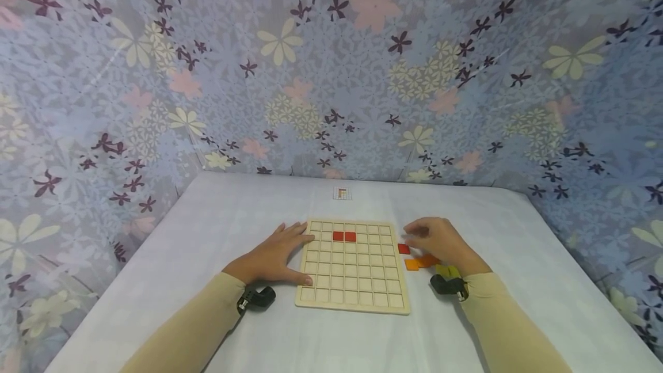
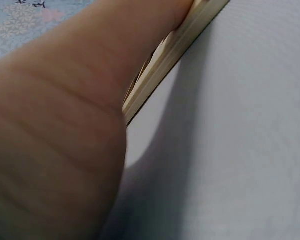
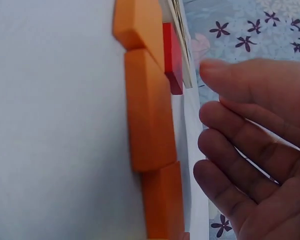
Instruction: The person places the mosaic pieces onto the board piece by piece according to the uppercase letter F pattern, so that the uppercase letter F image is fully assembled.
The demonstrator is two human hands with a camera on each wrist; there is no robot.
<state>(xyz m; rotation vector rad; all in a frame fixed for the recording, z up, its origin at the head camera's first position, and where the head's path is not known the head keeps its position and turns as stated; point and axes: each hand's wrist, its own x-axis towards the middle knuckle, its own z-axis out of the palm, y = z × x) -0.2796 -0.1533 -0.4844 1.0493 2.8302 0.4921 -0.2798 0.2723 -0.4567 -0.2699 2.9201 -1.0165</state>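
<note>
A wooden grid board lies flat on the white table, with two red square tiles side by side in its upper cells. My left hand rests at the board's left side, fingers spread and thumb on its lower left edge. Beyond the right edge is my right hand, its fingers loosely bent with nothing between them in the right wrist view. Under and beside it lie another red tile, orange tiles and a yellow-green tile, partly hidden by the wrist. Orange tiles stretch in a row there.
Behind the board, a small card printed with a grid pattern lies on the table. Flowered cloth hangs at the back and sides. Black wrist cameras are strapped near both sleeves.
</note>
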